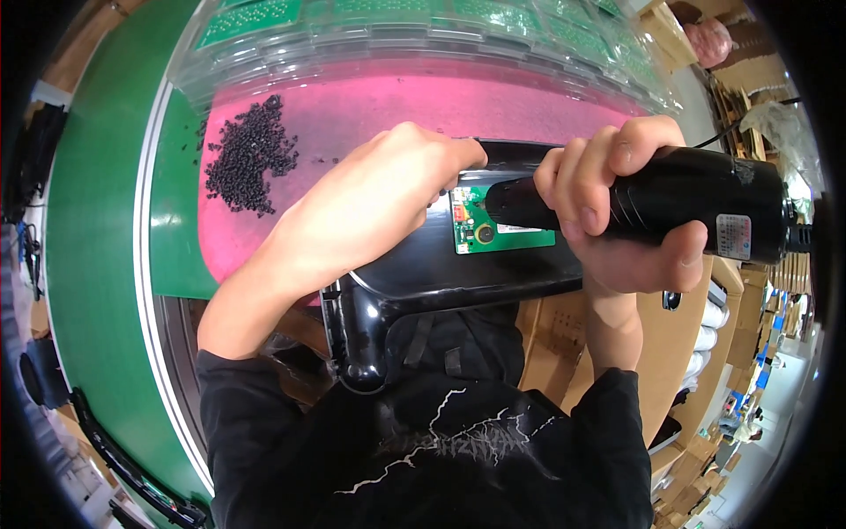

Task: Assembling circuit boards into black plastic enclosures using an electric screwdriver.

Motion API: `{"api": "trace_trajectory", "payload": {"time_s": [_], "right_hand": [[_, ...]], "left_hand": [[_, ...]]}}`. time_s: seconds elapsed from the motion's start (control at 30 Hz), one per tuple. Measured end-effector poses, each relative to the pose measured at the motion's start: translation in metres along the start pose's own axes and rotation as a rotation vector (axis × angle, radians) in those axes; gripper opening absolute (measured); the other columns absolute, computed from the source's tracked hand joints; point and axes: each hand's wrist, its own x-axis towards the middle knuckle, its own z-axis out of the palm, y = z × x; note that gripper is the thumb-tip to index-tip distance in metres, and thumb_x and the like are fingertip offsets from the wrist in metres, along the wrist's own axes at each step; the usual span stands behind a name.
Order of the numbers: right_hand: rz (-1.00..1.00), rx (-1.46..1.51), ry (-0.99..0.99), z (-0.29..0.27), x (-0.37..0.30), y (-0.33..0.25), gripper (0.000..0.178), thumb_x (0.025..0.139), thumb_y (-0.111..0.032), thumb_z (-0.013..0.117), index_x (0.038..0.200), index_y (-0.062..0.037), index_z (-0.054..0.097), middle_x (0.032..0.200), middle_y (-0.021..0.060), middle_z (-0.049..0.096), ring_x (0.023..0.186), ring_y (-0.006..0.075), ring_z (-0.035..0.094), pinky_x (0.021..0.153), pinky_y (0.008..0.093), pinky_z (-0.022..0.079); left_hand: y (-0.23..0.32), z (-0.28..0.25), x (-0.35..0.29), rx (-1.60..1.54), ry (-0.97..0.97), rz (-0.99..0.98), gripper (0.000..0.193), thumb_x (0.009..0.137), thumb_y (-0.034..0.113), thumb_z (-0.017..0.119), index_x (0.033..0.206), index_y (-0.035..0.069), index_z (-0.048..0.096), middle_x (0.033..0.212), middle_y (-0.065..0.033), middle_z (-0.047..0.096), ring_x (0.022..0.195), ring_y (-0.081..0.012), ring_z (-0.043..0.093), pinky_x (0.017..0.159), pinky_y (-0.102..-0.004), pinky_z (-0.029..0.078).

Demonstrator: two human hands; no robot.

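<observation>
Half the circuit board [493, 231] behind screwdriver [679, 216]

Two hands are in view, the left hand [370, 207] and the right hand [617, 212], along with one black electric screwdriver [687, 212], one glossy black housing [441, 273] and one small green circuit board [480, 231]. One pink mat [370, 115] carries one heap of black screws [247, 157], too many to count. Several clear trays of green boards [423, 26] lie at the far edge; their exact number cannot be told.

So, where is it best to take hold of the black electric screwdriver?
Probably around the thick round body of the black electric screwdriver, coming from its near side, as the right hand wraps it. The narrow nose points at the green circuit board, so leave it free.
</observation>
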Motion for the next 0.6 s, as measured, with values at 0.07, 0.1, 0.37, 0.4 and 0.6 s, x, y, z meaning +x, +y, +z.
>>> {"api": "trace_trajectory", "payload": {"time_s": [0.07,0.1,0.37,0.4,0.6], "right_hand": [[0.005,-0.035,0.002,0.006,0.001,0.002,0.061,0.083,-0.066,0.059,0.101,-0.0088,0.046,0.063,-0.0016,0.049,0.049,0.0089,0.043,0.053,0.0263,0.037],[0.003,-0.039,0.005,0.009,0.001,0.002,0.061,0.083,-0.066,0.059,0.100,-0.0086,0.046,0.062,-0.0014,0.049,0.049,0.0088,0.043,0.052,0.0261,0.036],[0.039,-0.138,-0.082,0.025,0.019,0.007,0.053,0.083,-0.055,0.064,0.095,-0.0061,0.046,0.059,0.0007,0.046,0.047,0.0100,0.041,0.049,0.0261,0.035],[0.035,-0.139,-0.083,0.024,0.019,0.006,0.053,0.083,-0.055,0.064,0.095,-0.0061,0.046,0.059,0.0007,0.046,0.047,0.0100,0.041,0.049,0.0261,0.035],[-0.044,-0.186,-0.056,0.019,0.017,0.013,0.056,0.084,-0.056,0.063,0.101,-0.0051,0.047,0.060,0.0009,0.048,0.047,0.0105,0.042,0.051,0.0264,0.035]], "left_hand": [[-0.006,0.006,-0.005,-0.034,0.107,0.100,0.030,0.079,-0.008,0.059,0.108,-0.003,0.064,0.079,-0.0198,0.065,0.071,-0.0320,0.066,0.069,-0.0388,0.053],[-0.007,0.005,-0.007,-0.033,0.111,0.097,0.030,0.079,-0.008,0.059,0.108,-0.003,0.064,0.079,-0.0198,0.065,0.071,-0.0320,0.066,0.069,-0.0388,0.053],[-0.003,-0.007,-0.007,0.007,-0.031,0.045,0.021,0.083,0.003,0.051,0.096,-0.011,0.059,0.078,-0.0298,0.061,0.081,-0.0445,0.064,0.067,-0.0479,0.051],[-0.001,-0.006,-0.008,0.010,-0.029,0.047,0.021,0.083,0.003,0.051,0.096,-0.011,0.059,0.078,-0.0298,0.061,0.081,-0.0445,0.064,0.067,-0.0479,0.051],[0.005,-0.011,-0.003,-0.006,-0.073,0.055,0.022,0.083,0.003,0.051,0.097,-0.011,0.059,0.080,-0.0302,0.062,0.083,-0.0447,0.064,0.069,-0.0475,0.052]]}}
